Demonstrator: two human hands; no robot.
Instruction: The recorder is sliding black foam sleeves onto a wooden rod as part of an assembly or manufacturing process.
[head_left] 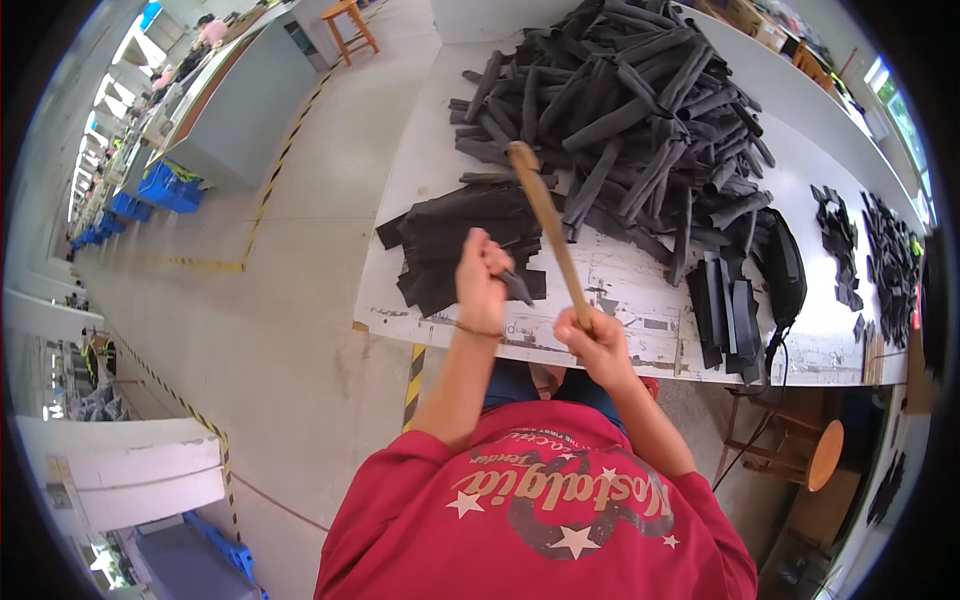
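Observation:
My right hand (596, 345) is wrapped round the lower end of a long wooden stick (548, 217), which slants up and left over the table. My left hand (482, 268) is closed on a dark grey piece of fabric (517, 288) whose end pokes out beside the fingers. Just behind that hand lies a stack of flat black fabric pieces (430, 235). Beyond the stick's tip, a large heap of dark grey rolled fabric tubes (610, 100) covers the far part of the table.
The white worn table (640, 335) has a black pouch with a cord (783, 265) and dark strips (725, 310) at right. More dark pieces (885, 250) lie far right. A wooden stool (800, 450) stands below the table, another (350, 28) far left, near blue crates (168, 187).

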